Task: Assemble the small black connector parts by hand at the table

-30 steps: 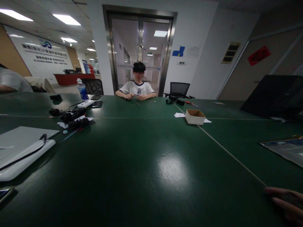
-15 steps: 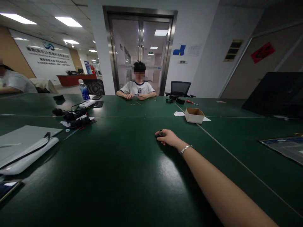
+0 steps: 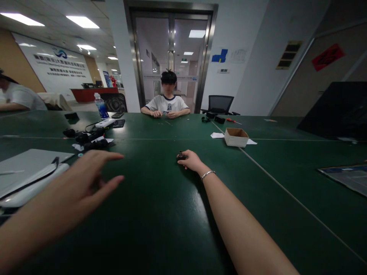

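My right hand (image 3: 190, 160) is stretched far out over the green table (image 3: 160, 206), fingers curled round a small dark cylindrical object (image 3: 180, 155) that rests on the tabletop. A silver bracelet (image 3: 207, 174) sits on that wrist. My left hand (image 3: 83, 179) hovers over the table at the left, fingers spread apart and holding nothing. It is nearest to a pile of black parts and cables (image 3: 90, 142) and a white case (image 3: 27, 179).
A small cardboard box (image 3: 236, 137) on white paper stands right of centre. A water bottle (image 3: 100, 107), phones and a red screwdriver (image 3: 233, 121) lie further back. One person sits across the table, another at far left. A dark panel (image 3: 338, 110) leans at right.
My right hand has slid leftward and further out with the small dark object. My left hand has come into view at the left, fingers spread.
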`<state>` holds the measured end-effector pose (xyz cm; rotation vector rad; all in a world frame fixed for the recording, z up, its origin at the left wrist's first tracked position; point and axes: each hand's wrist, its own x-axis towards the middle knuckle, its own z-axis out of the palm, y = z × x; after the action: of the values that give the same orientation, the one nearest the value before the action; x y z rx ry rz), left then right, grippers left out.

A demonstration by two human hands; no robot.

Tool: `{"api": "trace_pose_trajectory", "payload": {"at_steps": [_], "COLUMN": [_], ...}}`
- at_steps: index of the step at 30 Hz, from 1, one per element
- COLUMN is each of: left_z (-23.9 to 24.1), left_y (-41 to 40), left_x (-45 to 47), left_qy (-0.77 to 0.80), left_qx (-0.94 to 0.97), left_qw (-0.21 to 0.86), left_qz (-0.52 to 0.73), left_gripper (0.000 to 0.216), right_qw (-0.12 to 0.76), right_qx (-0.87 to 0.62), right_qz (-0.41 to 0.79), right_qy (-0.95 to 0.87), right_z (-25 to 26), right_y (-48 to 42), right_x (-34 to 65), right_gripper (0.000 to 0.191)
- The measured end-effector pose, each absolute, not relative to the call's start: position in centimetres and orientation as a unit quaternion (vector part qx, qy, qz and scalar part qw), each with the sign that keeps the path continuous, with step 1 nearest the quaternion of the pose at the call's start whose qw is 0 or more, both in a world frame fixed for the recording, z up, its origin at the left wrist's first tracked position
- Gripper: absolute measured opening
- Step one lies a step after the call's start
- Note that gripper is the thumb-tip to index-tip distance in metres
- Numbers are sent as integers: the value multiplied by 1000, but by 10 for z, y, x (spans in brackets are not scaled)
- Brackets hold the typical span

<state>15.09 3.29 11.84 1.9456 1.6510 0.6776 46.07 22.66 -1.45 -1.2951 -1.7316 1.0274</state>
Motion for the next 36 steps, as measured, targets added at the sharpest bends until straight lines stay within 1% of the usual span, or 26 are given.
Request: {"api": "trace_pose_trajectory", "payload": {"at_steps": [2, 3, 4, 7, 9, 11, 13, 14, 16, 19, 21, 23, 27, 30, 36], "left_z": [118, 115, 109, 77, 51, 29, 14, 8, 0, -9, -13, -16, -17, -16, -16], "left_y": [70, 91, 111, 164, 188, 204, 214, 218, 224, 230, 233, 234, 234, 234, 232], "left_x": [194, 215, 235, 281, 298, 306, 305, 302, 294, 281, 277, 275, 278, 280, 281], "left_qy": [536, 494, 472, 486, 480, 464, 456, 455, 456, 452, 443, 432, 432, 437, 444], "left_qx": [786, 814, 829, 824, 814, 810, 797, 785, 748, 682, 658, 657, 643, 633, 638], "left_qw": [229, 254, 253, 187, 195, 204, 207, 220, 287, 412, 449, 457, 467, 477, 470], "left_qz": [207, 171, 161, 222, 262, 295, 338, 359, 388, 401, 410, 416, 425, 425, 417], "left_gripper": [50, 48, 49, 56, 55, 48, 34, 27, 20, 26, 30, 30, 23, 17, 13], "right_qw": [364, 361, 357, 352, 349, 343, 341, 345, 358, 368, 364, 363, 385, 407, 440], "right_qx": [-504, -500, -496, -489, -502, -522, -528, -524, -510, -509, -508, -492, -456, -453, -444], "right_qz": [390, 389, 387, 379, 380, 382, 377, 370, 348, 323, 347, 397, 477, 512, 566], "right_qy": [-679, -684, -691, -702, -694, -681, -680, -685, -700, -708, -699, -685, -645, -605, -538], "right_z": [-14, -13, -11, -6, -3, -2, -2, -2, -4, -6, -6, -5, -1, 1, 3], "right_y": [226, 225, 225, 222, 221, 221, 221, 221, 222, 223, 225, 225, 227, 227, 227], "right_x": [458, 457, 456, 455, 455, 455, 454, 454, 453, 453, 453, 454, 457, 457, 460], "right_gripper": [22, 21, 21, 19, 19, 18, 17, 16, 17, 20, 21, 22, 23, 22, 23]}}
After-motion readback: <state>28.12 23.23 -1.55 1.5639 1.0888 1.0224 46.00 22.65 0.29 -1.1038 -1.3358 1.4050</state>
